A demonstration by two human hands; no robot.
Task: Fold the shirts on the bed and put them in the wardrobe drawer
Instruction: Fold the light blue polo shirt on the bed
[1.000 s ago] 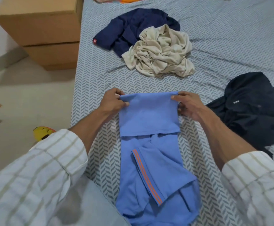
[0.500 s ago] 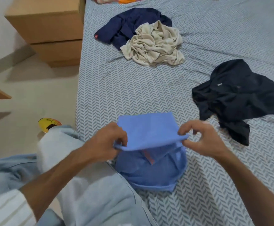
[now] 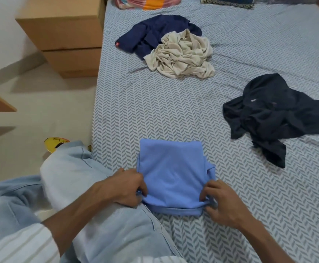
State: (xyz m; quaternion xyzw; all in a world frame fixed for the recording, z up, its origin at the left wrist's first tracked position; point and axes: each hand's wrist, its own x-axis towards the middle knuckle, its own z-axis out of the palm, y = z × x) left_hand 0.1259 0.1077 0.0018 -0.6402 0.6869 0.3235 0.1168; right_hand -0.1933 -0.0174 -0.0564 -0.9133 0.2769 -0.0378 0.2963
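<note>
Shirt (image 3: 171, 171) folded on bed (image 3: 174, 111) — between hands | left (image 3: 125, 186), right (image 3: 224, 203) pinching near corners

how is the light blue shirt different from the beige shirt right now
The light blue shirt is folded into a flat, neat rectangle; the beige shirt is a crumpled heap. The blue one lies at the near edge of the bed, gripped at its near corners by the left hand and right hand; the beige one lies farther up, untouched, overlapping a navy shirt. Both rest on the bed.
</note>
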